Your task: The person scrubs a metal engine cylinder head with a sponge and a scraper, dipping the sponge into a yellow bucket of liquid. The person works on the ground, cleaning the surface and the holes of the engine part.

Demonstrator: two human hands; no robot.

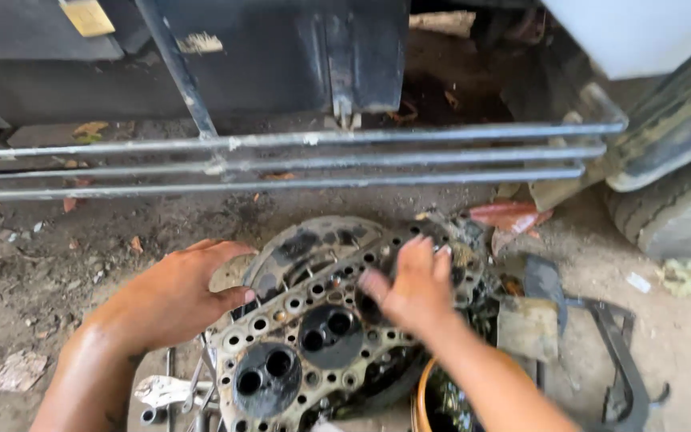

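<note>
**Both hands flat on the head gasket**

Forearms reach up from the bottom edge to a grimy head gasket (313, 336) lying on engine parts on the dirt floor (41, 264). Its long axis runs from lower left to upper right, directly ahead of the person. Left hand (181, 292) rests open on its left edge; right hand (413, 284), open and blurred, presses near the upper middle. Neither grips. Metal rods (297, 160) lie beyond.

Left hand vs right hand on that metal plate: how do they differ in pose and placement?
The left hand lies flat, fingers together, on the left edge of the holed metal plate; the right hand sits mid-plate, further up, fingers spread. The left hand looks sharp, the right hand motion-blurred. Both are bare, palm down, and hold nothing.
</note>
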